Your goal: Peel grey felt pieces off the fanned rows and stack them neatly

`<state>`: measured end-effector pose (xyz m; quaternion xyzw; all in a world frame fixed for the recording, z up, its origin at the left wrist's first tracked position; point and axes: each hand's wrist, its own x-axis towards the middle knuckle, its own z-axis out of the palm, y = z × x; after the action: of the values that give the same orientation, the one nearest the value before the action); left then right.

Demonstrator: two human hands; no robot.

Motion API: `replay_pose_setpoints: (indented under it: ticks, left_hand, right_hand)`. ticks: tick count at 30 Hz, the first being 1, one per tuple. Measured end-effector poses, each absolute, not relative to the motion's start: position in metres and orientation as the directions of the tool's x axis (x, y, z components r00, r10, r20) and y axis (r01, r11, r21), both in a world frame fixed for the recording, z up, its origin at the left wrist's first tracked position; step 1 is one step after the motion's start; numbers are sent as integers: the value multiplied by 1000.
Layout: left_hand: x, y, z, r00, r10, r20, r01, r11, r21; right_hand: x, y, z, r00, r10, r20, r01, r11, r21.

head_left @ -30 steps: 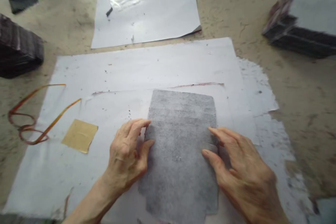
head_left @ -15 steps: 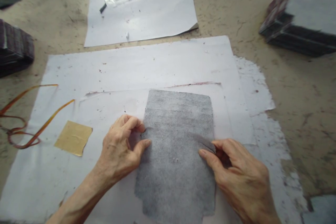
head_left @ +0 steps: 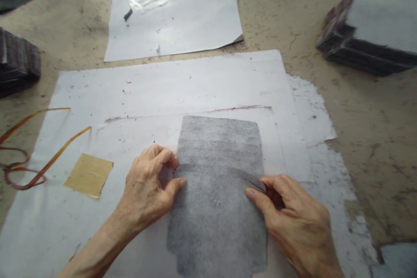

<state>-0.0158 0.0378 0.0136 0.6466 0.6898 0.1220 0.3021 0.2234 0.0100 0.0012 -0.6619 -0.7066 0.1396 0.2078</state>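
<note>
A grey, felt-like sheet with notched lower corners lies flat in front of me. Across its middle runs a thin dark strip, its right part lifted a little off the sheet. My right hand pinches the strip's right end between thumb and fingers, above the sheet's right edge. At the left edge, my left hand is curled, its fingertips at the strip's left end and its thumb resting on the sheet. The fingers hide both ends of the strip.
White paper covers the worktop under the sheet. Left are a tan square and orange-framed glasses. Dark stacks stand at the left and right. Another white sheet with clear plastic lies behind.
The dark strip now lies visibly across the grey sheet from the left hand towards the right. Both hands keep nearly the same places; the whole view has shifted slightly.
</note>
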Motion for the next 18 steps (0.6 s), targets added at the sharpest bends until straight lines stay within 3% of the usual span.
replay_pose_setpoints:
  ticks: [11, 18]
  left_hand:
    - [-19, 23, 4, -61, 959, -275, 689, 240, 684]
    - [-20, 16, 2, -70, 971, -229, 720, 208, 662]
  right_hand:
    - [222, 9, 0, -39, 992, 123, 892, 90, -443]
    - [222, 9, 8, -8, 993, 114, 894, 58, -445]
